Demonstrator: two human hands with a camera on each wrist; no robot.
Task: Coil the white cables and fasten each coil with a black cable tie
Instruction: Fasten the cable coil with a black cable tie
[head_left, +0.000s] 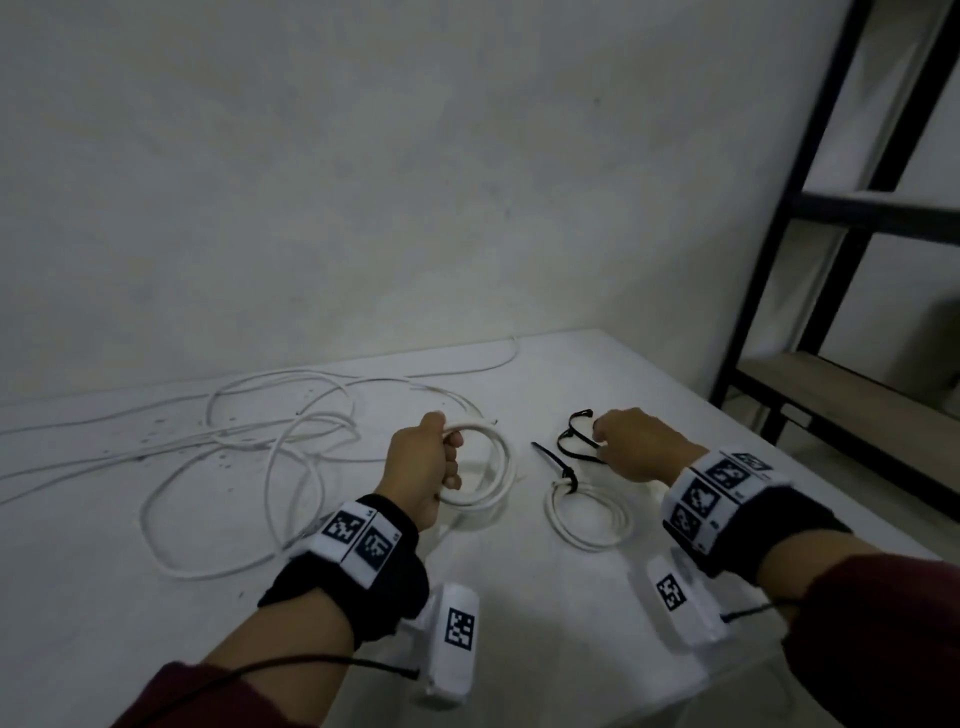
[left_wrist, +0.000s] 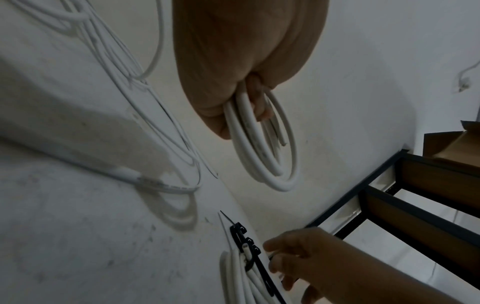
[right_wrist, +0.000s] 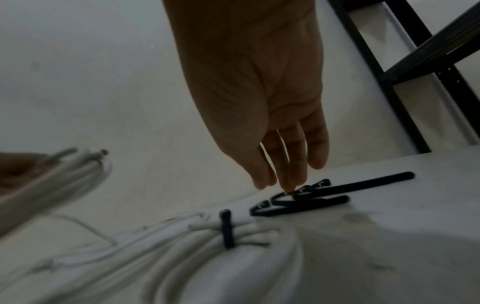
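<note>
Fingers of the left hand (head_left: 423, 462) curled tight round one side of a fresh coil (head_left: 485, 465) of white cable, the loops bunched together and held clear of the table (head_left: 649, 374), presumably so they cannot spring apart before a tie goes on; the left wrist view shows the bundle hanging from the fist, one cut end loose among the turns. Right hand (head_left: 641, 447), fingers extended downward and close together, tips touching down on the loose black cable ties (head_left: 576, 441) lying near the far right of the table; whether one is actually pinched yet cannot be told, and I would judge it to be the pick-up of the tie meant for the held coil. Finished coil (head_left: 589, 517), smaller, lying flat just near of those ties, already cinched by a black tie (head_left: 563, 470) with its tail sticking out to the far left; probably parked there to keep done work apart from the rest. Loose white cable (head_left: 249, 441), several long uncoiled strands, sprawled across the left half of the table and running off its left edge, still to be wound. Black metal shelving (head_left: 810, 218) standing beyond the table's right side.
</note>
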